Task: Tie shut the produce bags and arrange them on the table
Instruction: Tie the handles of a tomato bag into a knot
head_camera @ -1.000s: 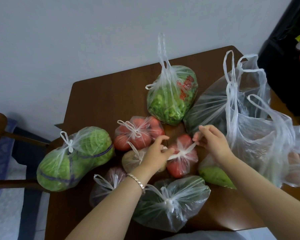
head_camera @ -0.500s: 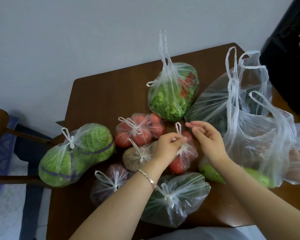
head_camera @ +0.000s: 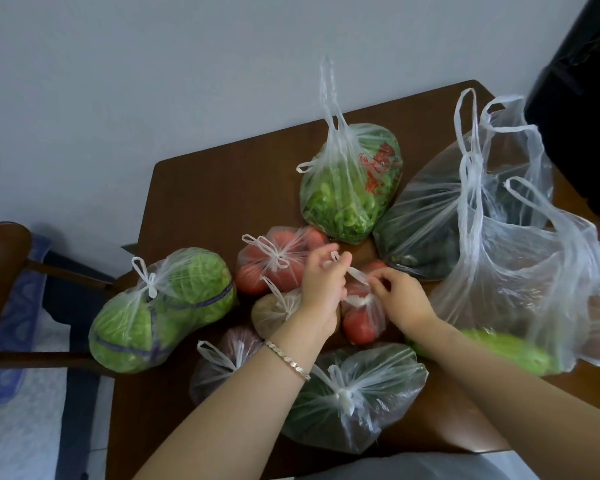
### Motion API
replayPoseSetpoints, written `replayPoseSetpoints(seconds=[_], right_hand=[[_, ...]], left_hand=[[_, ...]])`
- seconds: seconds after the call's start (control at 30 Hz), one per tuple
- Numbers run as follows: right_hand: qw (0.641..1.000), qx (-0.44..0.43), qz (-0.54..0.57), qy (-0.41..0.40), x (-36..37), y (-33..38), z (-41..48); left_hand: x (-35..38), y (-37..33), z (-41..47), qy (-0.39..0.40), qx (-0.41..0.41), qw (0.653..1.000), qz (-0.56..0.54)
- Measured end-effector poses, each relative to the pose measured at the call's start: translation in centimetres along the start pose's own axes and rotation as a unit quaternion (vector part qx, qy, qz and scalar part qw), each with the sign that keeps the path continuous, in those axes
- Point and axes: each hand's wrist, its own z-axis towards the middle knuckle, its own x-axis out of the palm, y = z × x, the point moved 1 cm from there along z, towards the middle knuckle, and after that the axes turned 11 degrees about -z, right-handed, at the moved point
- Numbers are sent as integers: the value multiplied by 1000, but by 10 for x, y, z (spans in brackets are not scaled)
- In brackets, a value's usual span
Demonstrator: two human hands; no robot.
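1. Tomato bag, mid-counter, toward near edge: thin, slippery film; soft, bruisable load.
2. Left hand pinches one handle strip; right hand pinches its base.
3. Grip handles only.

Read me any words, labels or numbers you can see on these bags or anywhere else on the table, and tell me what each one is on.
Red print on the bag of leafy greens: there, but crumpled and too blurred to read.
Red and yellow label at the right edge, by the black object: cut off by the frame, unreadable.
Other bags, table: no text visible.
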Motion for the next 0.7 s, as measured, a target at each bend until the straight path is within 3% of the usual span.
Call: replayPoseSetpoints(seconds=[0.07,0.13,0.23,0.33,0.4,0.43,0.5,0.53,0.6,0.67,0.7], right_hand=[[998,19,-50,-16,3,4,-1],[997,-33,-74,16,6,11,-5],[988,-103,-81,78,6,14,-9],[986,-107,-96,89,2,7,-9],[991,-82,-64,87,1,3,-10],[994,-61,-21,84,1,2,-10],[992,-9,91,88,-1,-2,-11],[984,18,149,94,-1,-3,-12],[965,54,238,98,-2,-5,-12],[958,65,266,87,-2,-7,-10],[958,68,266,79,-2,-8,-9]], left_hand=[[7,-7,3,-1,11,996,-87],[16,-10,4,21,1,989,-145],[26,-12,10,33,-33,981,-190],[29,-12,19,40,-50,974,-216],[25,-8,24,47,-22,993,-105],[20,-5,24,54,9,998,22],[10,6,21,93,65,961,252],[6,12,18,118,73,939,315],[-4,26,17,149,95,895,410],[-9,36,19,151,142,845,493],[-9,39,20,145,157,837,504]])
